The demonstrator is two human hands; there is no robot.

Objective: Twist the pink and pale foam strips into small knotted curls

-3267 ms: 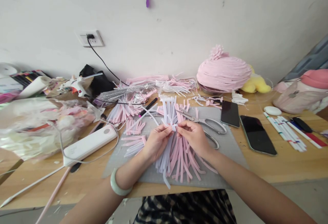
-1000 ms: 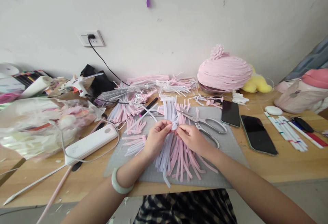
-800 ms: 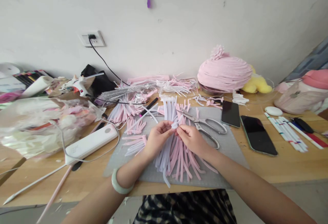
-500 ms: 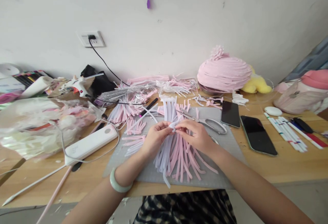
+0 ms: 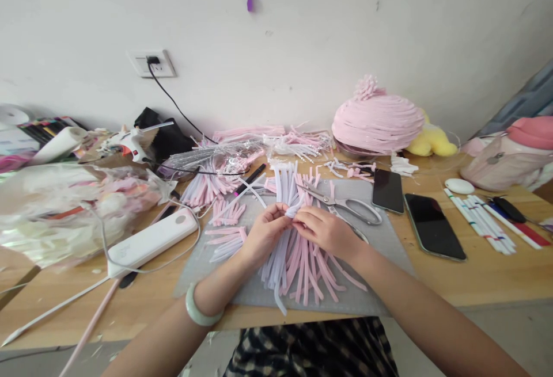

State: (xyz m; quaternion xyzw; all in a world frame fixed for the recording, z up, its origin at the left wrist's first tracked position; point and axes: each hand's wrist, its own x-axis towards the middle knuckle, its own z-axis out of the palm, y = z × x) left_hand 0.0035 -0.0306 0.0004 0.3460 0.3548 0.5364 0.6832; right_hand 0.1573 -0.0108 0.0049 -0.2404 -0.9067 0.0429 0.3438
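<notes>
Between my hands, over a grey cutting mat (image 5: 375, 273), is a small lavender loop of pipe cleaner (image 5: 292, 212). My left hand (image 5: 268, 230) pinches it from the left with thumb and forefinger. From the other side my right hand (image 5: 326, 230) grips it, fingertips pressed together and partly hidden. Beneath the hands, lavender pipe cleaners (image 5: 273, 270) and pink pipe cleaners (image 5: 309, 276) fan out towards me. Silver scissors (image 5: 356, 209) lie on the mat just beyond my right hand. Short pink pieces (image 5: 228, 213) rest left of my left hand.
To the left are a white power strip (image 5: 151, 239) with cables, a plastic bag (image 5: 78, 210) of scraps and a glue gun (image 5: 133, 144). Two phones (image 5: 434, 226), several markers (image 5: 479, 221) and a cloth pouch (image 5: 492, 161) sit right. A pink fuzzy dome (image 5: 378, 121) stands behind.
My right hand has turned slightly, its fingers curling in closer around the lavender loop. My left hand stays almost where it was. The view has shifted very slightly.
</notes>
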